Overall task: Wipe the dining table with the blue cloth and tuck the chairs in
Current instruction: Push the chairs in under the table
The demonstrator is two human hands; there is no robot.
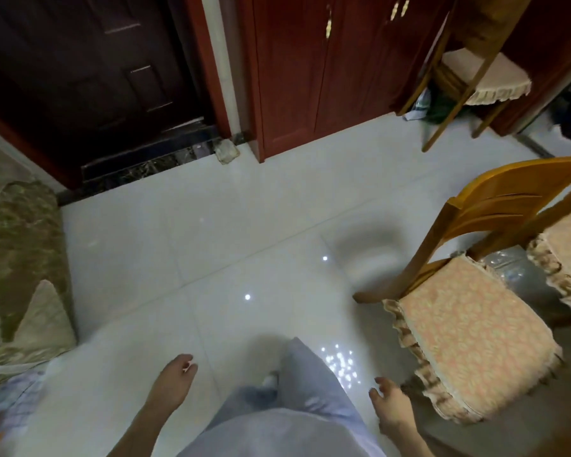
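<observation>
The person's right hand [389,405] hangs low with its fingers loosely spread and nothing in them, just beside the near front corner of a wooden chair [468,328]. The fingertips are close to the frilled edge of the chair's peach seat cushion [472,344]; whether they touch it cannot be told. From that hand, the seat runs up and away to the right, its long axis going diagonally from the corner by the fingers towards the backrest [505,206], which stands at the far end and leans off to the upper right. The seat's front thus points down towards the person.

The left hand [175,374] is also empty, fingers relaxed and slightly curled, well apart from the chair and over bare white floor [211,225].

A second chair [564,258] with a like cushion sits just beyond the first, further right of the right hand. A third chair [475,70] stands far ahead against the red cabinet doors [310,77].

Neither the table nor the blue cloth is in view.
</observation>
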